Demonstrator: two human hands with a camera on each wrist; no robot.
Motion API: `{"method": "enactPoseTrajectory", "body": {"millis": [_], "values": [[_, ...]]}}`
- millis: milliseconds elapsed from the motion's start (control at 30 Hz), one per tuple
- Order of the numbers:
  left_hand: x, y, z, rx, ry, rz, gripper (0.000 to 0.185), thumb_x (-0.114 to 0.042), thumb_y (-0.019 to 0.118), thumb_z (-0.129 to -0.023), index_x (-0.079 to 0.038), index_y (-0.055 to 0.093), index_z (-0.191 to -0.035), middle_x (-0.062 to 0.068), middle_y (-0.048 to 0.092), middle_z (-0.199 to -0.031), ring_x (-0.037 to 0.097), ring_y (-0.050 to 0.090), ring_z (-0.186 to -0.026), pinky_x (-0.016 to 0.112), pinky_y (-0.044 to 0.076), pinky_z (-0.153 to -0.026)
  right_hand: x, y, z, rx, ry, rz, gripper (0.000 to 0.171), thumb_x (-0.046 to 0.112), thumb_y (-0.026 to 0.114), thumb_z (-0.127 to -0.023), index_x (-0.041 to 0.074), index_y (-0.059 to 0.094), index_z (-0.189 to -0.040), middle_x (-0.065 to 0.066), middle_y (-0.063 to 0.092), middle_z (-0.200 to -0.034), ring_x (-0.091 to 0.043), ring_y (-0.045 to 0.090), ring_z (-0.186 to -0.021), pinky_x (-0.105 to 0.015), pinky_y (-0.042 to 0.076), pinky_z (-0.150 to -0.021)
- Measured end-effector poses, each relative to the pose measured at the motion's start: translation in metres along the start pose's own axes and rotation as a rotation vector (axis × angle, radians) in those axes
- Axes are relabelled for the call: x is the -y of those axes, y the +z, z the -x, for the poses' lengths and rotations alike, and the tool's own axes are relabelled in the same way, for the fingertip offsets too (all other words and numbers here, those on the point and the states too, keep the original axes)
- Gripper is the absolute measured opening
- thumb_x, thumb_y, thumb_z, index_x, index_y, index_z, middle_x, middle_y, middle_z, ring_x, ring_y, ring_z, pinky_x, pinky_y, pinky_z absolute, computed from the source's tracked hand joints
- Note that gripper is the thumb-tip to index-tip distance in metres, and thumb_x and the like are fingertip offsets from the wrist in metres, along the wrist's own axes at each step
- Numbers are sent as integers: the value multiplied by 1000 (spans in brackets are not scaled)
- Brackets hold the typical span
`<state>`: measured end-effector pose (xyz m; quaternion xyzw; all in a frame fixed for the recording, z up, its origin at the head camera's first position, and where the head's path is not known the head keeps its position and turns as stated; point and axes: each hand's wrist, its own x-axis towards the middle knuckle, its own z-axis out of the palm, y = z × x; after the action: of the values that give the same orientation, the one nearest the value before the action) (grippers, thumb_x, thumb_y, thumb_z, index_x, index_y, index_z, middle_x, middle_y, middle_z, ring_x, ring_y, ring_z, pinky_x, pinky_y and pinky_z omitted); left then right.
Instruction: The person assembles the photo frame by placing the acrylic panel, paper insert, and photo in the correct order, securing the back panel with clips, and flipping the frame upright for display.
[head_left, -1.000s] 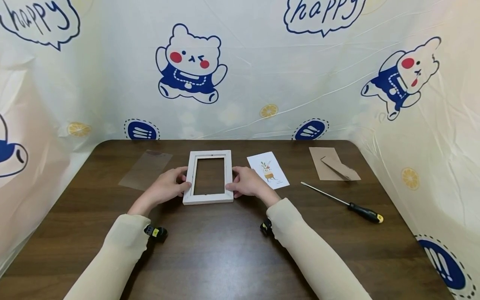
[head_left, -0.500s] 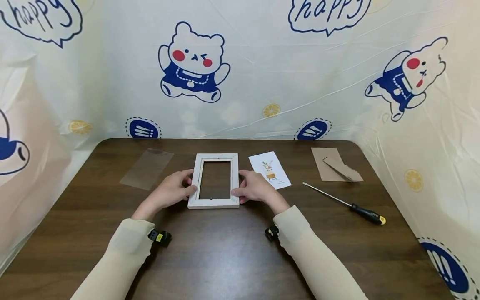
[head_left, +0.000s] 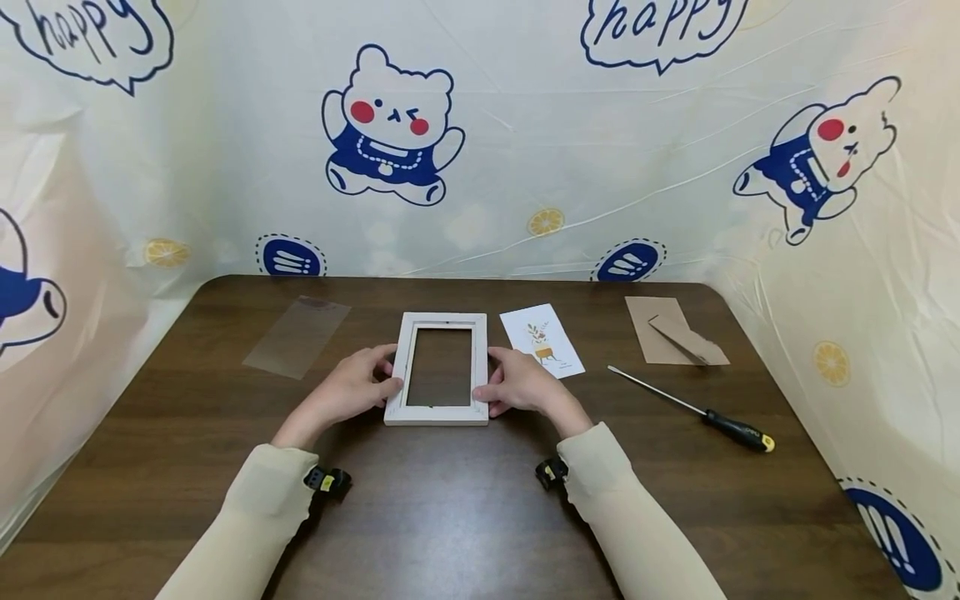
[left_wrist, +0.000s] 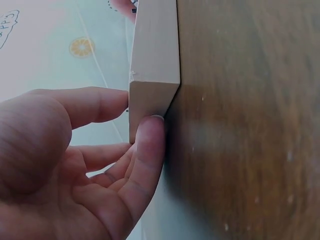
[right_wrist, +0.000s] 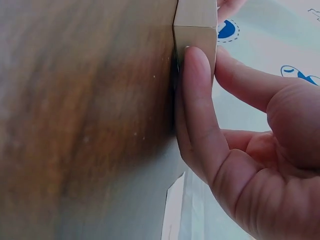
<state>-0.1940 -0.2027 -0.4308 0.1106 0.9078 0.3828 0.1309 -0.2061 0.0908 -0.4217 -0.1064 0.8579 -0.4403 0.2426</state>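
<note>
A white picture frame (head_left: 437, 414) lies on the brown table, its middle an opening through which the tabletop shows. My left hand (head_left: 351, 390) grips its left side, the thumb on top and the other fingers against the outer edge. On the opposite side my right hand (head_left: 528, 383) holds the frame in the same manner. Seen from the left wrist, the frame's thick edge (left_wrist: 155, 45) sits close to the tabletop, with fingertips (left_wrist: 151, 132) against its side. The right wrist view has fingers (right_wrist: 197, 70) pressed to the frame's other side (right_wrist: 197, 35).
A clear plastic sheet (head_left: 297, 337) lies to the left. Right of the frame is a white card (head_left: 542, 340) printed with a potted plant. Farther right are a brown backing board (head_left: 660, 329) with a flap and a screwdriver (head_left: 735, 431). A printed curtain (head_left: 495, 150) surrounds the table (head_left: 450, 517).
Both hands have shifted the frame slightly right and nearer to me. The camera view has also moved a little. Both hands keep their hold.
</note>
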Motion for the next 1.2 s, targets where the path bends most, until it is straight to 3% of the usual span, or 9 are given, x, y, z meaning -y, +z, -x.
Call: {"method": "enactPoseTrajectory", "body": {"millis": [200,533,1200], "values": [[-6,1,3,6,-6,-16,65,-13,68,-101,8,42,-156,21,61,-114,18,68,-71,33,58,-67,0,1,6,-2,4,16,89,11,81,-95,-3,28,-165,-11,69,-93,-19,75,-64,-32,63,-78],[-10,6,4,34,-18,-15,65,-12,69,-101,7,41,-157,22,63,-117,18,70,-72,34,59,-70,-5,-3,10,30,31,-19,92,9,82,-95,-3,25,-166,-14,66,-95,-21,75,-65,-32,63,-69],[-13,7,4,48,-15,-3,65,-12,71,-101,7,41,-155,20,64,-114,19,70,-72,34,58,-69,-9,-11,8,100,45,-90,99,5,81,-94,-1,16,-168,-18,63,-98,-22,75,-66,-34,64,-69]]}}
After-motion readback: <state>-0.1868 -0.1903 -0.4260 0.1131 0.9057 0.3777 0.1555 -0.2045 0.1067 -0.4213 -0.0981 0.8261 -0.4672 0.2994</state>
